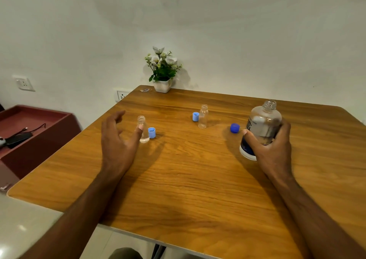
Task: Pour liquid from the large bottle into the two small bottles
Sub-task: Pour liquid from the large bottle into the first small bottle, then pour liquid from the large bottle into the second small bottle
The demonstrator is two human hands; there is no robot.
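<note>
- While all three caps are lying off, the right hand [274,149] is gripping the uncapped large bottle [261,128], tilted above the table [188,179], probably for pouring.
- The left hand [116,137] is spreading open and empty, thumb beside the nearer small bottle [144,130], seemingly to steady it; the other small bottle [203,117] is standing mid-table.

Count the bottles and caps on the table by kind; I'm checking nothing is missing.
Large clear plastic bottle: 1
Small clear bottles: 2
Light blue caps: 2
Dark blue cap: 1
Total: 6
</note>
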